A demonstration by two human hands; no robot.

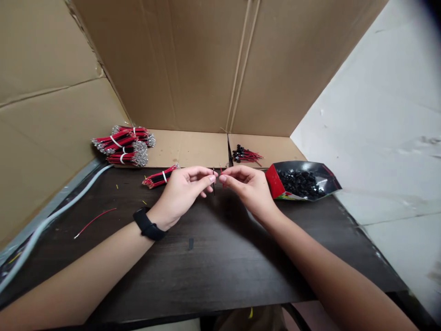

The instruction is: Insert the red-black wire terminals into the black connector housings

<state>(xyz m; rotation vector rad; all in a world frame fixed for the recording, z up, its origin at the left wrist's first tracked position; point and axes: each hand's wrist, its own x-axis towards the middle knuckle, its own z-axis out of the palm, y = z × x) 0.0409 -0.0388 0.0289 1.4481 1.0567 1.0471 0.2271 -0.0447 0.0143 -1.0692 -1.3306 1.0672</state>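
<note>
My left hand (188,188) pinches a short black wire (214,187) between thumb and fingertips, the wire standing nearly upright. Close beside it, my right hand (248,186) holds a thin red wire (221,171) in the same kind of pinch. Both hands hover over the dark table with their fingertips almost meeting. Partly behind my left hand lies a small tied bundle of red and black wires (156,178). To the right of my right hand stands an open box (274,181) filled with small black connector housings (303,183).
Several tied wire bundles (126,146) are piled at the back left. Wires with black ends (246,155) lie on the cardboard (193,145). A loose red wire (94,222) and a small dark scrap (191,243) rest on the table (220,271). A pale cable (58,209) runs along the left edge.
</note>
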